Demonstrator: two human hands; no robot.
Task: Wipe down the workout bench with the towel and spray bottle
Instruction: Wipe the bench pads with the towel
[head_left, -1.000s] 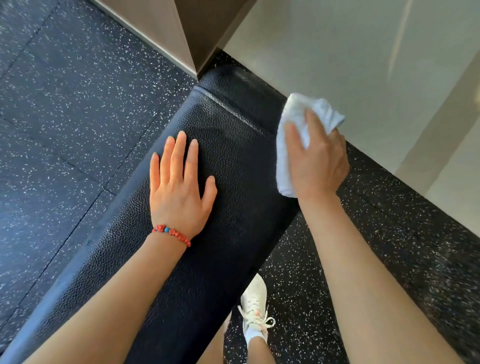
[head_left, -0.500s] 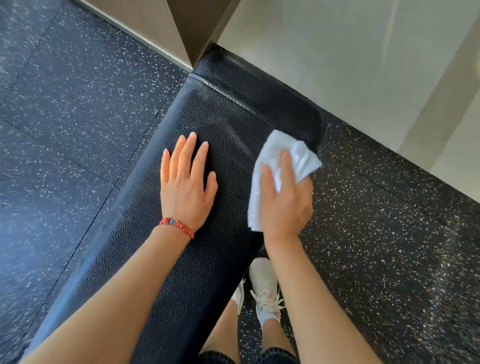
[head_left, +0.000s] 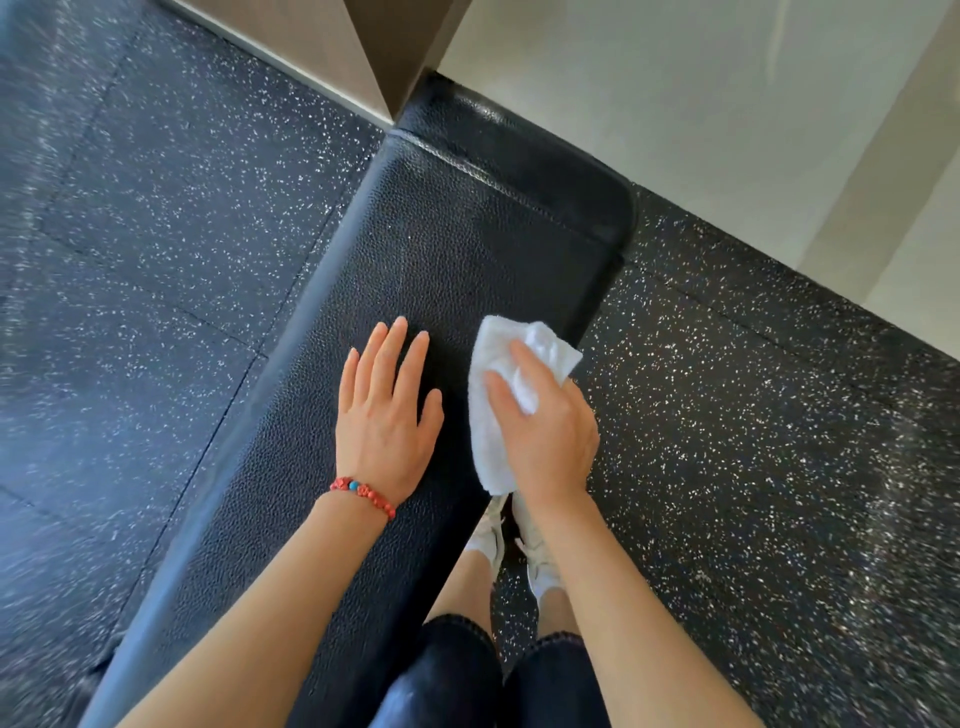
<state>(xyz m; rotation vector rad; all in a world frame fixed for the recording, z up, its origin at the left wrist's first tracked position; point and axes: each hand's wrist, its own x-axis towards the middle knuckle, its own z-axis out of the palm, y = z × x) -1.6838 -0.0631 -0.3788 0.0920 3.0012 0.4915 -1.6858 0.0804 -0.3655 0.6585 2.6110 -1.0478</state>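
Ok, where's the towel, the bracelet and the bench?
towel (head_left: 487, 447): head view, on its white left edge beside the hand.
bracelet (head_left: 362, 491): head view, on the red beads at the wrist.
bench (head_left: 457, 249): head view, on the bare black padded top.

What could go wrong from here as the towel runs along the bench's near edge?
1. The folded white towel, gripped by the right hand, hangs over the side edge of the black textured workout bench; it may slide off the edge and miss the top.
2. The left hand lies flat on the pad right beside the towel, so the strip beneath it may go unwiped.
3. No spray bottle is in view, so this pass may be dry.
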